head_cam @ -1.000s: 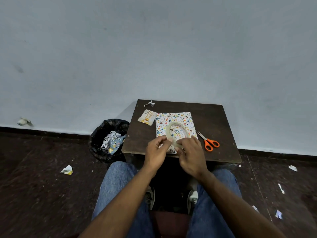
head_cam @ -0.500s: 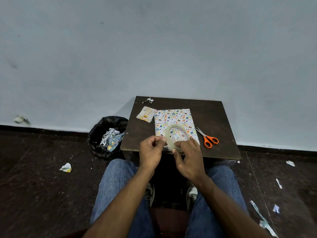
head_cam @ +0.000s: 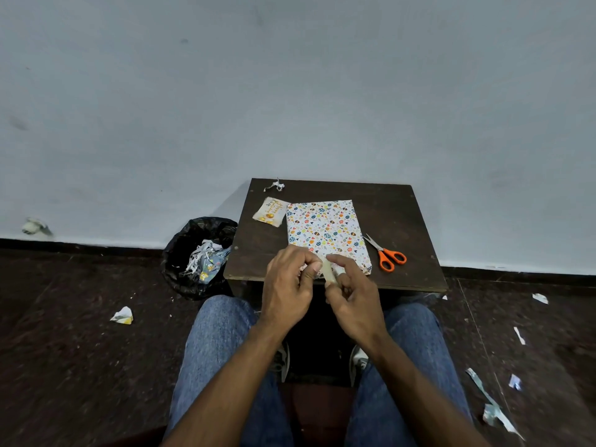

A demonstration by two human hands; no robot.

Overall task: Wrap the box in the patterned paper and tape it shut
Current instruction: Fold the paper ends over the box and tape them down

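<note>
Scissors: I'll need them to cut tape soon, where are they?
On the table, right side, just right of the wrapped box: scissors.

Two hands showing — left hand (head_cam: pixel 288 287), right hand (head_cam: pixel 354 300) — sharing one tape roll (head_cam: pixel 328 271). One wrapped box (head_cam: pixel 325 232) sitting on one table (head_cam: pixel 400 221). One pair of scissors (head_cam: pixel 385 254), one small card (head_cam: pixel 270 211), one paper scrap (head_cam: pixel 274 186) lying there too. One bin (head_cam: pixel 198 254) standing on the floor — several paper scraps scattered, exact count unclear.
</note>
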